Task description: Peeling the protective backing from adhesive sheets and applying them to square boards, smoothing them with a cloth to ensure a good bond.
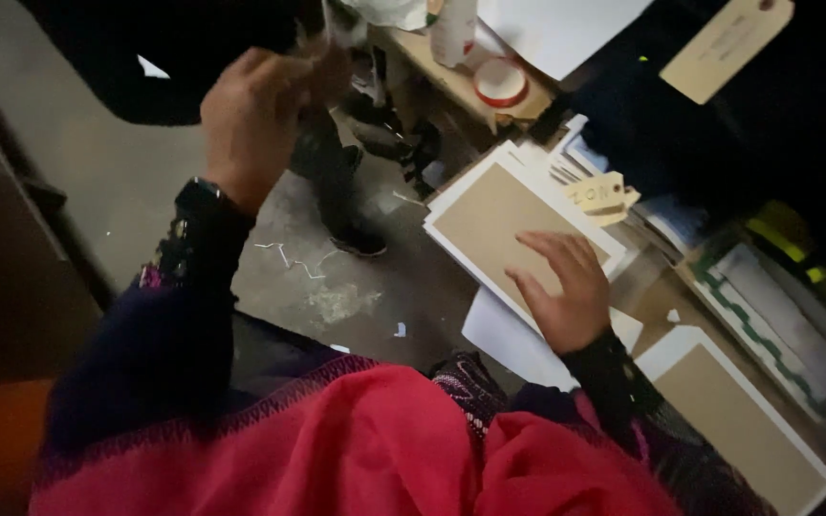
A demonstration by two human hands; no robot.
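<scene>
My right hand (564, 291) lies flat, fingers spread, on a brown card with a white border (499, 225) that tops a stack of similar sheets. My left hand (255, 119) is raised at the upper left, fingers closed around something small and pale; what it is stays blurred. A dark band sits on that wrist (205, 199). Both arms wear dark patterned sleeves over a red cloth (375, 449) in my lap.
A second brown bordered card (738, 420) lies at lower right. Tan paper tags (604, 196) (727, 43), a roll of red-edged tape (500, 82), white sheets (556, 29) and stacked papers crowd the right. A person's dark shoes (356, 234) stand on the grey floor, strewn with paper scraps.
</scene>
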